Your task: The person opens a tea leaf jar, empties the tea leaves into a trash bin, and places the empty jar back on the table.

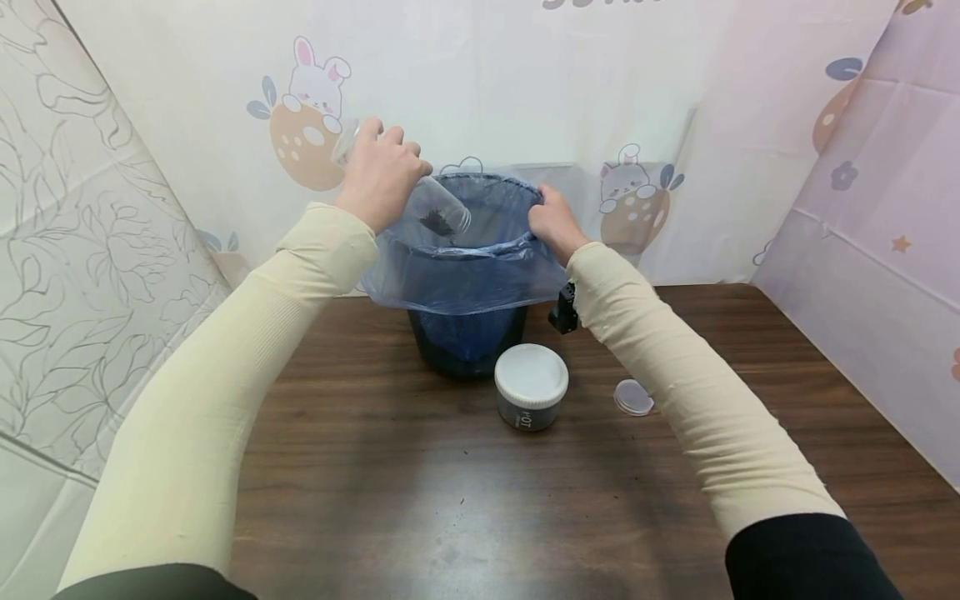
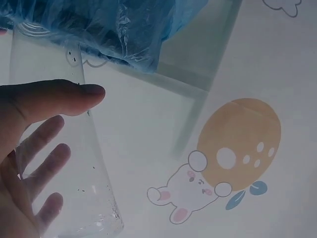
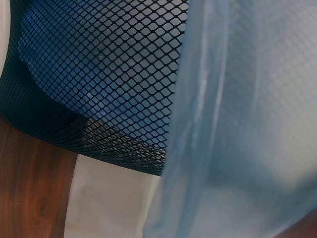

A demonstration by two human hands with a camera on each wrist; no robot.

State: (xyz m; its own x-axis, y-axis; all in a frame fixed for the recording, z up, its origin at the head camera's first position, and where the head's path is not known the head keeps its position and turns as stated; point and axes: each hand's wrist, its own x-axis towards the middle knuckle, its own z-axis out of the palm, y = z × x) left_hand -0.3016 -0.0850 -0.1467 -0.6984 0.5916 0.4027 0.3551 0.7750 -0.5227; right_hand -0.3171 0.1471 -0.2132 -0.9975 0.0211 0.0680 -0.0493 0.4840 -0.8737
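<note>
My left hand grips a clear plastic bottle, tilted with its mouth down over the bin's opening. Dark loose bits lie near that mouth inside it. In the left wrist view, the thumb and fingers wrap the bottle, and a few specks cling to its wall. A translucent blue bag lines a black mesh bin and is folded over its rim. My right hand pinches the bag and rim on the right side. The right wrist view shows mesh and bag, not the hand.
A grey tub with a white lid stands just in front of the bin. To its right, a clear round cap lies on the brown wooden table. Small dark crumbs dot the tabletop. A patterned cloth hangs behind the bin.
</note>
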